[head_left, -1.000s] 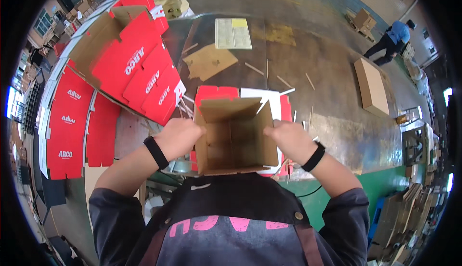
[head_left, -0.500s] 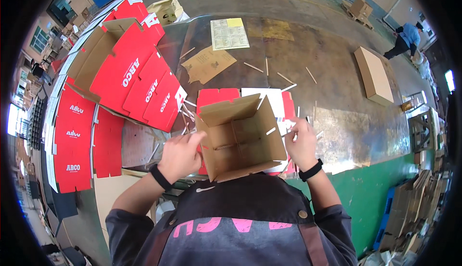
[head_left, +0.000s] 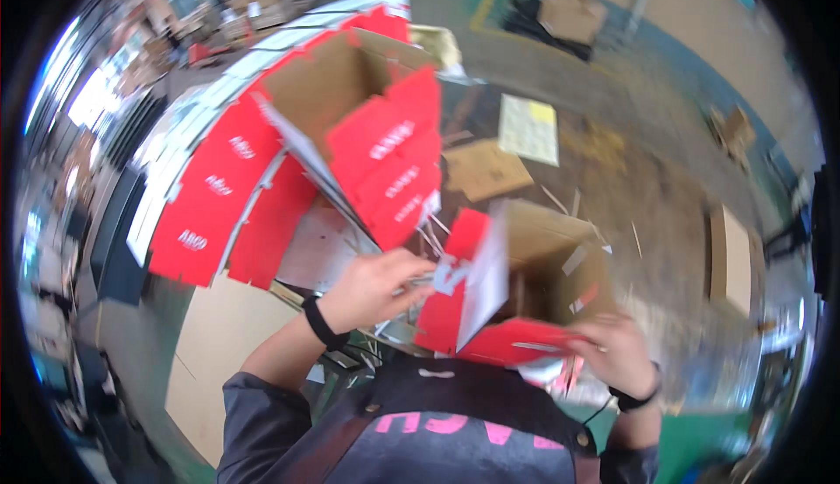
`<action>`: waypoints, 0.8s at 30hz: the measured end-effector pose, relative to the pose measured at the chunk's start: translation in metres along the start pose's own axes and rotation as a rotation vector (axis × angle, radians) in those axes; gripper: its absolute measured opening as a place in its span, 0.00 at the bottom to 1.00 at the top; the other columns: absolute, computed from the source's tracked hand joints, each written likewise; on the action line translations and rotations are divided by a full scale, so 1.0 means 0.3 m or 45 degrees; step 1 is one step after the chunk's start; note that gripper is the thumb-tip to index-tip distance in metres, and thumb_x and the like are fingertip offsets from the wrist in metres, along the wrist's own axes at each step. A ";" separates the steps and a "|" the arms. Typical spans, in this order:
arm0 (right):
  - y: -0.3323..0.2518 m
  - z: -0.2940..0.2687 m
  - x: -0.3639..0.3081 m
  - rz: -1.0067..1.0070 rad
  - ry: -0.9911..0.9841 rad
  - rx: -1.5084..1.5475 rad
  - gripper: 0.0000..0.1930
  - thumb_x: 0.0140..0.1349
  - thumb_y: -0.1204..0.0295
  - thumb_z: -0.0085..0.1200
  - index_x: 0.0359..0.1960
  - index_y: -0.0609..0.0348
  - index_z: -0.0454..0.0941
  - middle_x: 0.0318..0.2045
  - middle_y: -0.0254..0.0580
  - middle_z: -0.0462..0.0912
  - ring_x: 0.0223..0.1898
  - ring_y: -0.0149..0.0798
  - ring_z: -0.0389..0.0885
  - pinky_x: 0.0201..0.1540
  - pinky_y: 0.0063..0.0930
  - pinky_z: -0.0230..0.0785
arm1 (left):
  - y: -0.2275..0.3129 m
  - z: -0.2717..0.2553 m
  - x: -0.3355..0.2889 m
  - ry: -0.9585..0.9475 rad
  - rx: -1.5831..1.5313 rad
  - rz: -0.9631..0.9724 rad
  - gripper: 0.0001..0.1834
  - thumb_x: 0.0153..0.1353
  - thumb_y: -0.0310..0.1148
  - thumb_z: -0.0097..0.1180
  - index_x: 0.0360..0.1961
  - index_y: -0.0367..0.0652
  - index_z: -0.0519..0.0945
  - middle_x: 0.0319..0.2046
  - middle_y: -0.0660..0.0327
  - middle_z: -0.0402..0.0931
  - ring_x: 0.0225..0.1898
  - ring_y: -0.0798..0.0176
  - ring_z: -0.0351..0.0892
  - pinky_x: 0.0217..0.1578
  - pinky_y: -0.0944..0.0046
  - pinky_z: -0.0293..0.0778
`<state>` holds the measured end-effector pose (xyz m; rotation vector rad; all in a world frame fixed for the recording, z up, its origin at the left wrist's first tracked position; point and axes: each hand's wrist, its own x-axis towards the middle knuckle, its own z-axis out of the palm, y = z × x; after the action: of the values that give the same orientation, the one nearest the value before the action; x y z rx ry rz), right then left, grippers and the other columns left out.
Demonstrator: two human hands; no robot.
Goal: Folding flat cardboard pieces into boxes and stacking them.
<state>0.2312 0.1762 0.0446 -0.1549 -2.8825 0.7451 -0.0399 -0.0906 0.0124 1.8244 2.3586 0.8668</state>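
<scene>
An open cardboard box [head_left: 560, 230], brown inside with a red outer face, stands tilted in front of me, blurred by motion. Its near red panel [head_left: 525, 341] has its right end between the fingers of my right hand [head_left: 617, 353]. A white panel [head_left: 486, 287] rises along the box's left side. Just left of it, my left hand [head_left: 376, 287] is closed in a pinch, its fingertips by a pale grey-white piece [head_left: 448, 276] at a red sheet [head_left: 437, 319]. What exactly the left fingers hold is smeared and hard to make out.
Left of the box lie stacked red and white flat cartons [head_left: 210, 195], with an open red box [head_left: 350, 90] on them. Brown scrap cardboard [head_left: 486, 171], a printed sheet [head_left: 529, 129] and loose white strips lie on the table [head_left: 621, 186]. A closed brown box [head_left: 729, 261] stands right.
The whole view has swung left. The box has turned and tipped, so its red near face shows. My right hand has come to grip that panel's edge; my left fingers have closed together.
</scene>
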 end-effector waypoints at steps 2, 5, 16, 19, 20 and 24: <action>-0.003 -0.194 -0.006 0.112 0.065 0.181 0.16 0.55 0.72 0.65 0.45 0.59 0.80 0.39 0.43 0.82 0.39 0.40 0.82 0.48 0.37 0.71 | -0.006 -0.139 -0.009 0.686 -0.056 -0.056 0.07 0.56 0.24 0.63 0.36 0.40 0.80 0.32 0.55 0.77 0.27 0.58 0.77 0.27 0.63 0.72; -0.022 -0.348 0.041 -0.009 0.624 0.583 0.19 0.62 0.74 0.62 0.54 0.64 0.74 0.50 0.42 0.78 0.49 0.33 0.77 0.54 0.33 0.70 | -0.102 -0.347 0.075 1.156 0.230 0.009 0.15 0.62 0.23 0.56 0.51 0.39 0.76 0.44 0.51 0.76 0.34 0.55 0.78 0.31 0.61 0.73; -0.239 -0.462 1.076 -0.534 0.188 0.175 0.14 0.50 0.82 0.51 0.41 0.66 0.81 0.33 0.43 0.86 0.37 0.31 0.83 0.40 0.26 0.73 | -0.422 -0.386 0.109 0.996 0.126 0.064 0.26 0.64 0.54 0.57 0.40 0.38 0.74 0.39 0.53 0.70 0.36 0.50 0.74 0.34 0.59 0.73; -0.347 -0.475 1.167 -0.611 -0.005 -0.071 0.17 0.47 0.80 0.52 0.41 0.66 0.80 0.29 0.48 0.85 0.34 0.36 0.84 0.38 0.29 0.74 | -0.418 -0.360 0.115 0.954 0.023 -0.063 0.31 0.59 0.59 0.61 0.45 0.40 0.71 0.43 0.54 0.68 0.33 0.58 0.71 0.30 0.62 0.71; -0.388 -0.458 1.185 -0.659 -0.069 -0.116 0.17 0.46 0.80 0.52 0.42 0.65 0.80 0.28 0.49 0.84 0.33 0.39 0.84 0.37 0.30 0.74 | -0.412 -0.346 0.127 1.080 -0.040 -0.045 0.33 0.57 0.59 0.62 0.47 0.40 0.70 0.45 0.54 0.67 0.33 0.59 0.71 0.31 0.63 0.71; -0.357 -0.258 1.199 -1.031 0.128 -0.427 0.36 0.49 0.72 0.56 0.65 0.54 0.65 0.60 0.51 0.71 0.67 0.53 0.63 0.70 0.42 0.52 | -0.367 -0.297 0.133 1.394 0.284 0.059 0.34 0.56 0.54 0.64 0.50 0.37 0.66 0.49 0.52 0.64 0.35 0.61 0.69 0.36 0.63 0.69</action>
<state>-0.1146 0.1697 0.2101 0.8507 -2.5837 0.0969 -0.1811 -0.1075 0.0505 1.6905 3.0475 2.1009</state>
